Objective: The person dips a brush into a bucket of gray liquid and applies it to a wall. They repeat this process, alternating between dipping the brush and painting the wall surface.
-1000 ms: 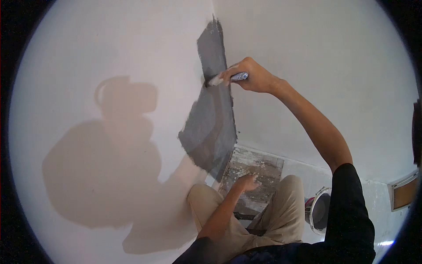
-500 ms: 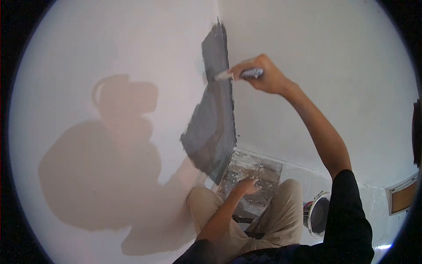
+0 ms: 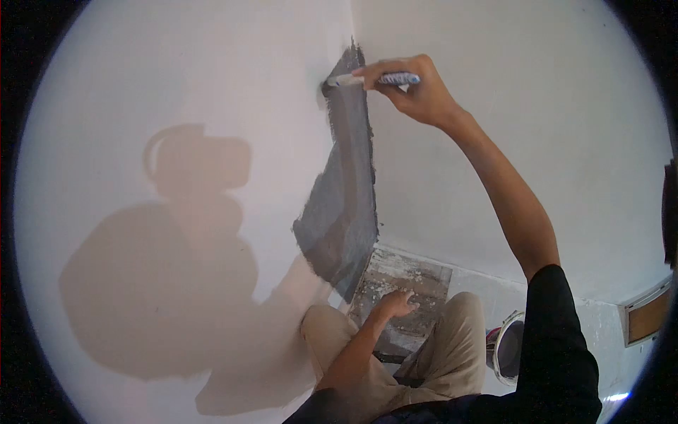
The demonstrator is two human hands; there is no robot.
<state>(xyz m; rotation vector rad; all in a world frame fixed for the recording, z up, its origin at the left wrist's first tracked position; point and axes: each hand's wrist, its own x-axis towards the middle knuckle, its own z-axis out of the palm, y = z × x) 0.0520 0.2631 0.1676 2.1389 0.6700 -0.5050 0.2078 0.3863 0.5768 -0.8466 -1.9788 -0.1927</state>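
Note:
My right hand (image 3: 417,88) grips a paint brush (image 3: 400,78) with a patterned handle. The brush tip touches the upper left edge of a grey painted patch (image 3: 337,191) that runs down the left wall beside the corner. My left hand (image 3: 397,304) hangs low between my knees, above a stained board (image 3: 406,272), with its fingers apart and nothing in it.
A bucket of grey paint (image 3: 510,348) stands right of my right knee (image 3: 462,318). The right wall (image 3: 466,63) meets the left wall (image 3: 212,78) behind the patch. A brown-panelled frame (image 3: 646,318) is at the far right. My shadow falls on the left wall.
My right hand and the brush have moved up and slightly left, from the middle of the grey patch to near its top. My left hand has barely moved.

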